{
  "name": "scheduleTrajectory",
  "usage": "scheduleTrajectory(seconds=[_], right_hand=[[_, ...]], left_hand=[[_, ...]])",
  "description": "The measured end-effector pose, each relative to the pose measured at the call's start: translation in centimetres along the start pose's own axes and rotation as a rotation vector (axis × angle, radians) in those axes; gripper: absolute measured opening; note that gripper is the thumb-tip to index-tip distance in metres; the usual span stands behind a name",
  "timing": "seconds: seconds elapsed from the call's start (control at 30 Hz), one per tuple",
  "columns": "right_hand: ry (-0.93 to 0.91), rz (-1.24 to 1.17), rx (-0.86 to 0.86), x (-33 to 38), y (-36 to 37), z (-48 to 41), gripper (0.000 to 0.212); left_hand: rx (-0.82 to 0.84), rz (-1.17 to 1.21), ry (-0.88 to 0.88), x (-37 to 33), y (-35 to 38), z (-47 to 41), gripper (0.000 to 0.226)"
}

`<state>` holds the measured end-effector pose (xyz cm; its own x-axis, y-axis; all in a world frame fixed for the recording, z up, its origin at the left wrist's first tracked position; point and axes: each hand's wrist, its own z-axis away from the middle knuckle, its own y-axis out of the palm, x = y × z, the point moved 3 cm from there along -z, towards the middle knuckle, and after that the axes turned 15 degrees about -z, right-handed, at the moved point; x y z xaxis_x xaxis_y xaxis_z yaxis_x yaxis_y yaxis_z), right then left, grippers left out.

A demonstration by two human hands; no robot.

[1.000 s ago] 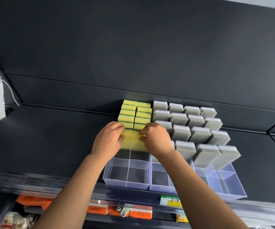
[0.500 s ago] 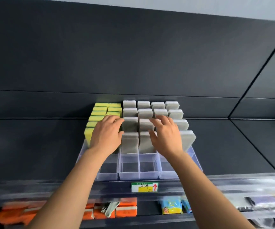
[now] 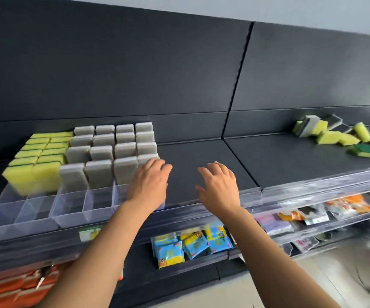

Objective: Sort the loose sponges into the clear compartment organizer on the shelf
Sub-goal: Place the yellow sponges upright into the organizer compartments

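Note:
The clear compartment organizer (image 3: 35, 210) stands on the dark shelf at the left. Two columns of yellow sponges (image 3: 42, 150) fill its left side and several columns of grey sponges (image 3: 113, 147) stand upright beside them; the front compartments hold nothing. A loose pile of yellow, grey and green sponges (image 3: 339, 136) lies far right on the shelf. My left hand (image 3: 149, 183) hovers open at the organizer's right edge, hiding its front right corner. My right hand (image 3: 218, 187) is open over bare shelf, apart from any sponge.
The dark shelf (image 3: 201, 156) runs between organizer and pile, with a clear plastic lip (image 3: 313, 187) along its front. A lower shelf holds blue and yellow packets (image 3: 190, 243), orange packages (image 3: 13, 285) at the left and mixed packets (image 3: 326, 210) at the right.
Both hands have come off the sponges in the organizer and moved right, now open. The view has swung right, bringing the loose pile into sight.

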<state>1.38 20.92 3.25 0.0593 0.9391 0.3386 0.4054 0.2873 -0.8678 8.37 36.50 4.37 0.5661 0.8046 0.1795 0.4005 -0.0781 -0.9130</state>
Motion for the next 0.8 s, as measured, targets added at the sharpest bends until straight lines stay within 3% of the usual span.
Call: scheduleTrajectory(seconds=[0.37,0.8], right_hand=[[0.227,0.067,0.026,-14.2,-5.3,4.7,0.045],[0.417,0.113,0.006,-32.1,-10.0,2.1,0.050]], left_hand=[[0.037,-0.010,0.211,-15.1,1.6,-4.8,0.031],[0.019,0.125,0.366,-31.0,4.7,-17.9,0.030]])
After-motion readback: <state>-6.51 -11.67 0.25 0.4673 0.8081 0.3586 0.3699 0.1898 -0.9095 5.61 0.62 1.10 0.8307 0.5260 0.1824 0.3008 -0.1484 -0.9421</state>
